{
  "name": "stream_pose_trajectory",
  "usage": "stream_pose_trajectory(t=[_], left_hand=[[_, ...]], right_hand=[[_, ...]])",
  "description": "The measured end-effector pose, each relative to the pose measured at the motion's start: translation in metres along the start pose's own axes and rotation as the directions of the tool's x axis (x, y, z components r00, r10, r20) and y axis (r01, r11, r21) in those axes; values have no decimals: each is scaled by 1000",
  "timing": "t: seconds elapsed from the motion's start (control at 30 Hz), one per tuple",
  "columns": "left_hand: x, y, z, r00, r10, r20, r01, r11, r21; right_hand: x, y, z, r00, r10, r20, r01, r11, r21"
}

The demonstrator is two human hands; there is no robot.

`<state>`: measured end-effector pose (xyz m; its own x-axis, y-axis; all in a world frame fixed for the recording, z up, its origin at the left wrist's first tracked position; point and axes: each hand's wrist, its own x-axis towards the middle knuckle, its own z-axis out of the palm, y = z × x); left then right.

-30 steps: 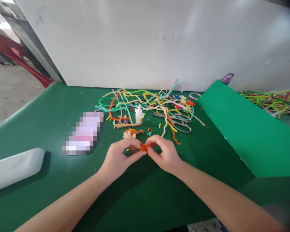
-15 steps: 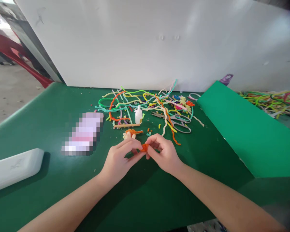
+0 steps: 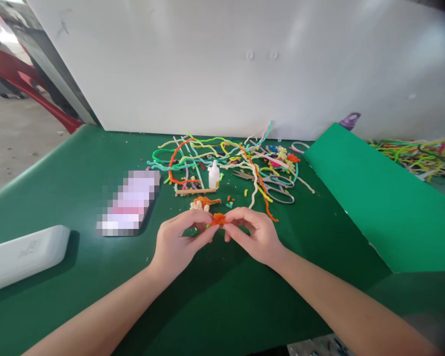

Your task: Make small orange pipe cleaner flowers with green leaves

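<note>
Between my two hands is a small orange fuzzy piece (image 3: 218, 219). My left hand (image 3: 181, 239) pinches its left side, and my right hand (image 3: 254, 232) pinches its right side with thumb and fingertips. Just beyond my left fingers lie an orange fuzzy shape (image 3: 206, 200) and a cream one (image 3: 199, 206), the latter partly hidden. A small white bottle (image 3: 214, 175) stands upright behind them, near a tan stick (image 3: 196, 192). Scissors (image 3: 278, 188) with grey handles lie to the right among coloured fuzzy stems (image 3: 222, 153).
On the green table (image 3: 107, 287), a blurred-out phone-like object (image 3: 129, 205) and a white case (image 3: 29, 257) lie at left. A green sheet (image 3: 385, 202) covers the right side, with more stems (image 3: 419, 155) behind it. A white panel (image 3: 215, 69) rises at the back.
The orange piece has shifted slightly left and up between my fingers, and more of it shows. My left hand has turned a little. The whole view has moved slightly.
</note>
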<state>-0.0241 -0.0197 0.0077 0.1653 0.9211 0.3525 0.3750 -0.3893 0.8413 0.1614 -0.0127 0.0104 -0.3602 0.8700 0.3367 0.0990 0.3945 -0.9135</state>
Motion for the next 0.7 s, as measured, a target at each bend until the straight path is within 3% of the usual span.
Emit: stream_pose_trajectory(t=[0.17,0.27,0.4,0.53,0.7], left_hand=[[2,0,0,999,-9,-41,10,1000,20],[4,0,-1,996,-48,-70,46,999,-24],[5,-1,0,993,-102,-64,96,992,-87],[4,-1,1,996,-93,12,94,988,-120],[5,-4,2,999,-54,-6,53,984,-169]], right_hand=[[2,-2,-1,973,-229,32,231,952,-199],[3,-2,0,949,-306,80,316,902,-295],[3,-1,0,941,-329,72,332,869,-368],[4,3,-1,937,-348,20,328,862,-386],[1,5,-2,907,-397,141,415,780,-468]])
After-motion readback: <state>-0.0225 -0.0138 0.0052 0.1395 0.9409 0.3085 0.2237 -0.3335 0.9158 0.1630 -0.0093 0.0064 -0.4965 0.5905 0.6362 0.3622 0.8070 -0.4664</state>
